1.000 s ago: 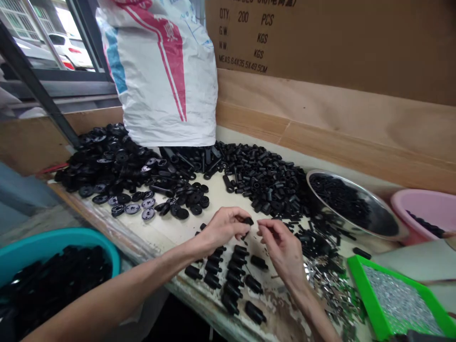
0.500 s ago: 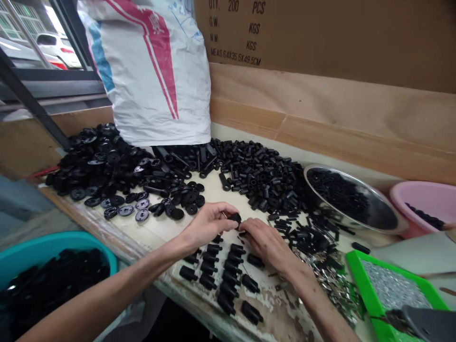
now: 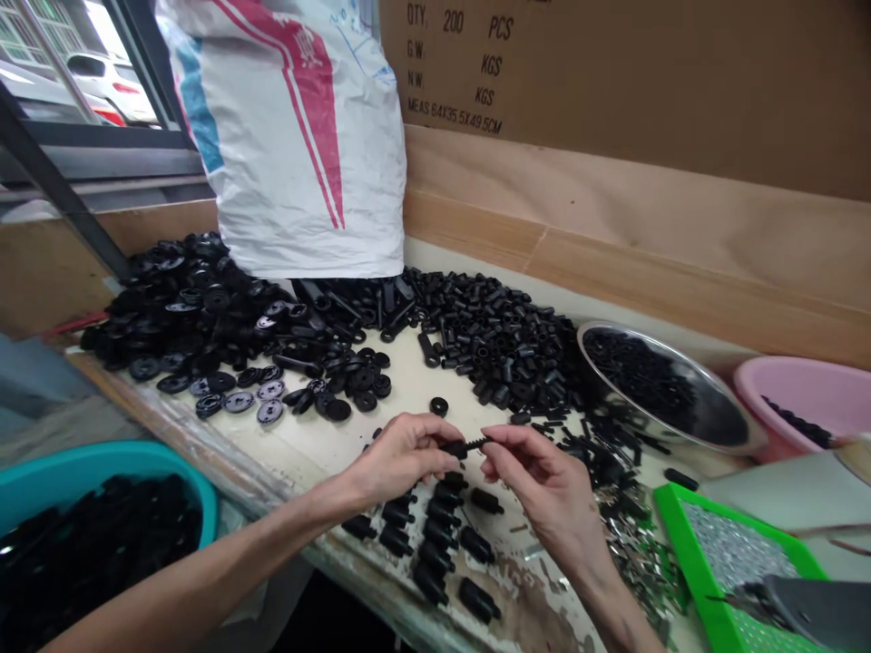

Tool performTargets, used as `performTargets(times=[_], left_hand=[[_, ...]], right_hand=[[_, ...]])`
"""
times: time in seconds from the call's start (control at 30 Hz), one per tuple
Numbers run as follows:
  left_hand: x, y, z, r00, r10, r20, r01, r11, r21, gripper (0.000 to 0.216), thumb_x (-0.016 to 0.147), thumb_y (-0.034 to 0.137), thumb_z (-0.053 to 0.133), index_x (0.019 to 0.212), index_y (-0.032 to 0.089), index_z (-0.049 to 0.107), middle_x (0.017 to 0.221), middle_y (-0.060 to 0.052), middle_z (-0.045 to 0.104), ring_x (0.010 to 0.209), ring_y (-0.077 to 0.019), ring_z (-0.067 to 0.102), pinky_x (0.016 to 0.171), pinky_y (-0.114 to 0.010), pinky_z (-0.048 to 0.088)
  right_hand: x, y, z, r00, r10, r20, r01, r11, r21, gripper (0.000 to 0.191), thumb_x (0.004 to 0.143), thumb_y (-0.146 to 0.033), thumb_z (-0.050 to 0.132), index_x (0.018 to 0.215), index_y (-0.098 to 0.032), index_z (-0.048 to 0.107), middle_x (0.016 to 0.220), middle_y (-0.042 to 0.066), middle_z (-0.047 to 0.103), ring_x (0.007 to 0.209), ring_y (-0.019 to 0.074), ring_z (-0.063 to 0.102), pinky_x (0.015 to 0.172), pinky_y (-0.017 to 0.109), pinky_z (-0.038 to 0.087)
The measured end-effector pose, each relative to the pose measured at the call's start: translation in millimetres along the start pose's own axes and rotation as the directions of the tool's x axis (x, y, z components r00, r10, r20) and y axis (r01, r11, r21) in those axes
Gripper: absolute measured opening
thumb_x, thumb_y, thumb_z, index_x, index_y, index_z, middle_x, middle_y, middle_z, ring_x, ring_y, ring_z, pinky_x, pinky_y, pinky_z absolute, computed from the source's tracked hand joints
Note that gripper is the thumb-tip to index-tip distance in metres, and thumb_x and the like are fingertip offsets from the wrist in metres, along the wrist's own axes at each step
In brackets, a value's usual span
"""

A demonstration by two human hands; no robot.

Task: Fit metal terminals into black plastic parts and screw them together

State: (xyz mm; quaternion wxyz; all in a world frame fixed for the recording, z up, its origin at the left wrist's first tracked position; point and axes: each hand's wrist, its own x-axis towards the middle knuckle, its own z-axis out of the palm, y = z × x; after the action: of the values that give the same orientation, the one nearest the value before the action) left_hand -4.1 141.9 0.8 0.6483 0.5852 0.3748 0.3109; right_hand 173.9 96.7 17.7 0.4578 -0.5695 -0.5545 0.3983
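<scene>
My left hand (image 3: 401,451) and my right hand (image 3: 537,481) meet above the worktable (image 3: 319,444), both pinching one small black part (image 3: 464,446). The left fingers grip its thicker end. A thin black pin sticks out toward my right fingertips, which pinch it. Just below the hands, several finished black cylinders (image 3: 435,535) stand in rows near the table's front edge. A lone black ring (image 3: 439,406) lies just beyond my left hand.
Heaps of black discs (image 3: 204,317) and black sleeves (image 3: 504,345) cover the table behind. A steel bowl (image 3: 714,435) of black pins, a pink basin (image 3: 809,390) and a green tray (image 3: 687,535) of metal bits sit right. A teal tub (image 3: 102,458) sits lower left, a white sack (image 3: 299,136) behind.
My hands dipped to the table together, then rose and drew slightly apart. A thin pin now shows between them, sticking out of the black part.
</scene>
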Motion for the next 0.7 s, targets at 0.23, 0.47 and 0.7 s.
performTargets(times=[0.23, 0.47, 0.7], left_hand=[[-8, 4, -5, 0.999, 0.033, 0.035, -0.034, 0.999, 0.016, 0.024, 0.075, 0.019, 0.060, 0.097, 0.011, 0.064, 0.057, 0.005, 0.053, 0.049, -0.0069, 0.043, 0.049, -0.019, 0.032], [-9, 10, -3, 0.993, 0.108, 0.042, -0.111, 0.990, 0.082, 0.023, 0.074, 0.016, 0.060, 0.096, 0.011, 0.067, 0.064, 0.004, 0.053, 0.055, -0.0079, 0.045, 0.053, -0.020, 0.034], [-8, 8, -3, 0.996, 0.073, 0.048, -0.075, 0.997, 0.037, 0.020, 0.072, 0.016, 0.061, 0.091, 0.012, 0.067, 0.058, 0.005, 0.051, 0.052, -0.0075, 0.044, 0.050, -0.019, 0.032]], right_hand=[[-3, 7, -3, 0.999, -0.036, 0.007, 0.036, 0.992, -0.117, 0.023, 0.081, -0.040, 0.064, 0.094, -0.020, 0.066, 0.066, 0.000, 0.068, 0.061, 0.0129, 0.063, 0.058, 0.020, 0.049], [-8, 1, 1, 0.968, -0.217, 0.126, 0.248, 0.907, -0.340, 0.015, 0.088, -0.032, 0.056, 0.092, -0.023, 0.067, 0.075, 0.000, 0.066, 0.065, 0.0135, 0.062, 0.060, 0.022, 0.044], [-7, 2, 1, 0.945, -0.284, 0.161, 0.326, 0.858, -0.397, 0.015, 0.091, -0.029, 0.052, 0.090, -0.022, 0.065, 0.075, -0.001, 0.065, 0.063, 0.0123, 0.061, 0.061, 0.022, 0.043]])
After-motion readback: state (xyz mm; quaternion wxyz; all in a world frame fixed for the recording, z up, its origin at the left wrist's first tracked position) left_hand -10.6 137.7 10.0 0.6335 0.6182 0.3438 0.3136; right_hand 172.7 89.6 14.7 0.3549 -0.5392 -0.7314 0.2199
